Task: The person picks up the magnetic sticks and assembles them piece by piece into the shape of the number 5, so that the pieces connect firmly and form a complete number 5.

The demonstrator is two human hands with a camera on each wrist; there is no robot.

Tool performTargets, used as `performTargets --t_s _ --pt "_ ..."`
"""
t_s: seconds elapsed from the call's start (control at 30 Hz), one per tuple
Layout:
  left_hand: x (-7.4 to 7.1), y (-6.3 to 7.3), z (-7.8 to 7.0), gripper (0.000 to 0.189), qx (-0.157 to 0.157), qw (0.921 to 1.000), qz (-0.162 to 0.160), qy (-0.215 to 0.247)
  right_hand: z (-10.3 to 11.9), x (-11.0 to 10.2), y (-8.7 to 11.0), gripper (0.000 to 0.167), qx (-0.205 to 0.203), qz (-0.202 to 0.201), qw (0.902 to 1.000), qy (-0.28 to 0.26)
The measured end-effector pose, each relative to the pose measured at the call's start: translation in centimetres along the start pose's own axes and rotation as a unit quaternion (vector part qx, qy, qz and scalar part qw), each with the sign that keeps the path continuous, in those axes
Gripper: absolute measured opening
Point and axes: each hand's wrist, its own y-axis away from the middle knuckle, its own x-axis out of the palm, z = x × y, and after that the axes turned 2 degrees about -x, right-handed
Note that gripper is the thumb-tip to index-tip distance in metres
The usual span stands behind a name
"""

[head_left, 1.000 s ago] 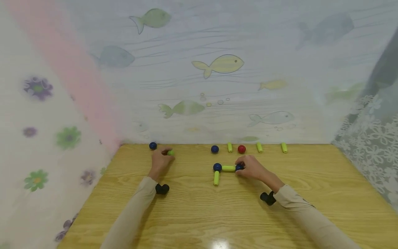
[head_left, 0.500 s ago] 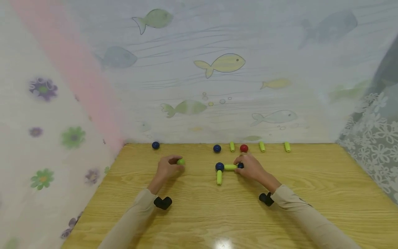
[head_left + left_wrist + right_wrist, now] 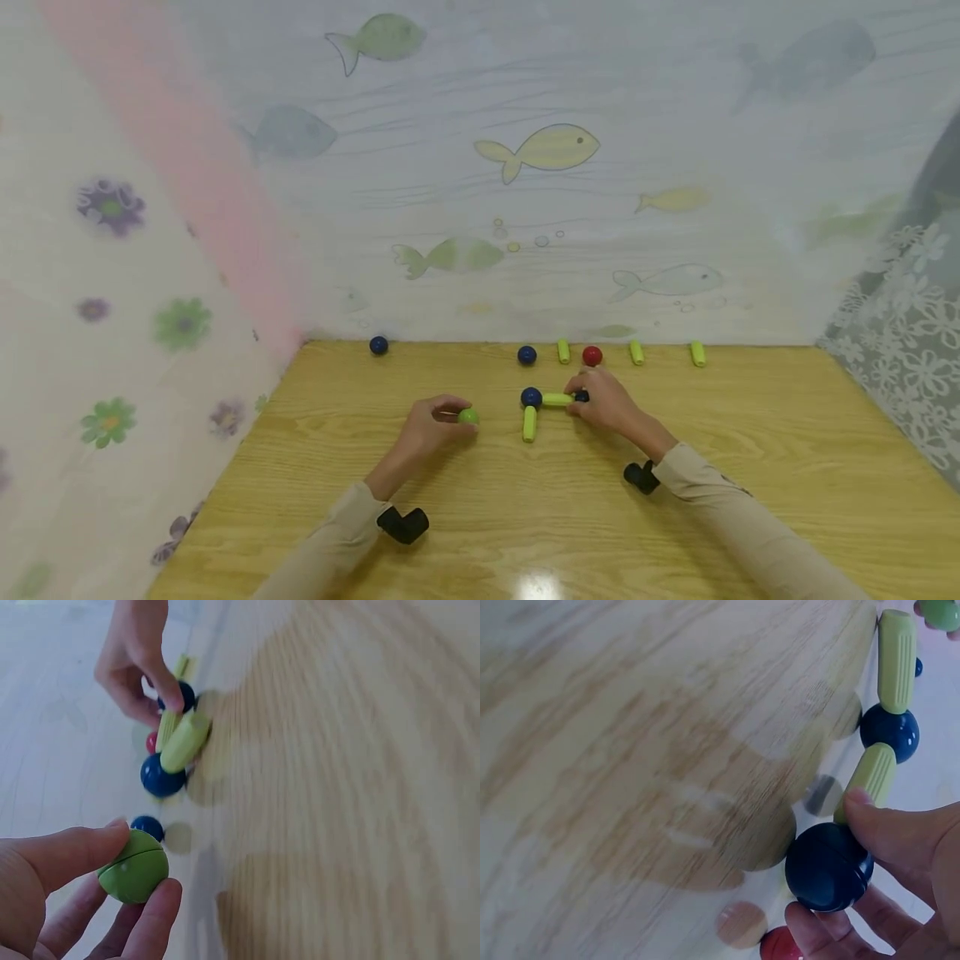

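In the head view my left hand [image 3: 429, 433] pinches a green ball [image 3: 136, 868] between thumb and fingers, left of a small joined shape. That shape has a blue corner ball [image 3: 531, 397]. One yellow-green rod [image 3: 529, 425] runs from it toward me, and another rod [image 3: 556, 400] runs right to an end blue ball [image 3: 826, 868]. My right hand [image 3: 609, 406] grips this end ball, its thumb on the rod beside it and fingertips against the ball's other side. The green ball is apart from the shape.
Along the back of the wooden table [image 3: 480, 517] lie a far-left blue ball [image 3: 378, 345], a second blue ball [image 3: 527, 355], a red ball [image 3: 592, 356] and several loose rods [image 3: 637, 352]. A fish-patterned backdrop [image 3: 450, 183] rises behind the table.
My left hand has carried the green ball from the back left toward me and rightward, nearer the joined shape. The right hand stays at the end blue ball.
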Motion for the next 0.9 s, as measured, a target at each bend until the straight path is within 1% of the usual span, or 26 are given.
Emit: performTargets --t_s 0.07,0.13,0.17,0.27,0.43,0.53,0.77,0.9 --pt "0.5 0.4 -0.2 0.040 -0.007 0.9999 0.012 0.004 0.0 0.0 -0.1 0.017 -0.004 -0.001 1.0000 0.002" --pt "1.0 0.7 -0.2 0.039 -0.005 0.9997 0.023 0.002 0.0 0.0 -0.1 0.017 -0.008 0.000 1.0000 0.003" --pt "1.2 0.7 0.1 0.039 -0.006 0.9996 0.029 0.002 0.0 0.0 -0.1 0.017 -0.010 0.001 0.9999 0.003" --pt "1.9 1.0 0.2 0.038 -0.007 0.9986 0.052 0.004 0.0 -0.1 0.0 0.016 -0.010 0.001 0.9999 -0.004" --pt "3.2 1.3 0.2 0.038 0.002 0.9961 0.087 0.014 -0.1 -0.3 -0.1 0.015 -0.007 0.003 0.9999 -0.014" --pt "3.9 1.4 0.2 0.037 0.008 0.9956 0.092 0.017 -0.1 -0.3 -0.1 0.015 -0.009 0.004 0.9998 -0.016" --pt "5.3 1.5 0.1 0.034 0.032 0.9953 0.089 0.021 -0.2 -0.2 -0.2 0.015 -0.014 0.004 0.9997 -0.018" --pt "6.1 1.4 0.0 0.032 0.035 0.9956 0.084 0.020 -0.2 -0.3 -0.1 0.016 -0.019 0.002 0.9996 -0.021"
